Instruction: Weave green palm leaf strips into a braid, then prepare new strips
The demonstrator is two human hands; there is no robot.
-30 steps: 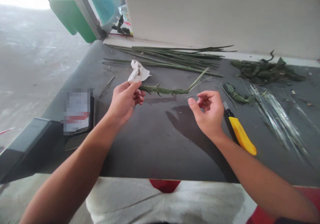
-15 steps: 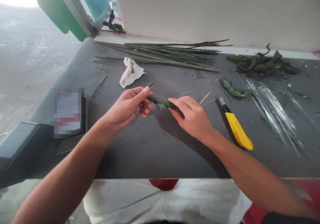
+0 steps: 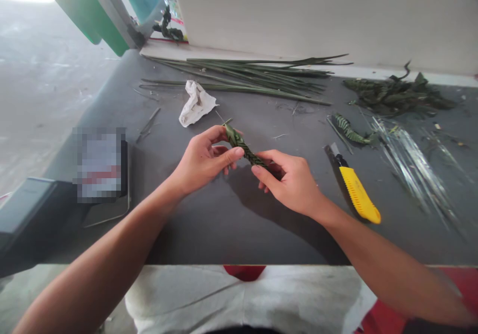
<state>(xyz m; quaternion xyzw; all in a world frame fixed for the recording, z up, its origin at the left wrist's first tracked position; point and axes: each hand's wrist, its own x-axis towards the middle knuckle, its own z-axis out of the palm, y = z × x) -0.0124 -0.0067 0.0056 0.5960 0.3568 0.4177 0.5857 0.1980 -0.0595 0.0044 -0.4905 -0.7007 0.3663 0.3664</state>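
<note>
We are holding the braid (image 3: 235, 137) between our hands: our left hand (image 3: 199, 160), half curled, is pinching its upper part, our right hand (image 3: 293, 180), loosely curled, its lower end; we are judging it light, springy, easily frayed, best pinched gently at both ends

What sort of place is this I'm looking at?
Likely a craft workbench, perhaps in a small workshop: a woven-looking green piece is being held, with a yellow utility knife and long green strips lying on the gray tabletop.
</note>
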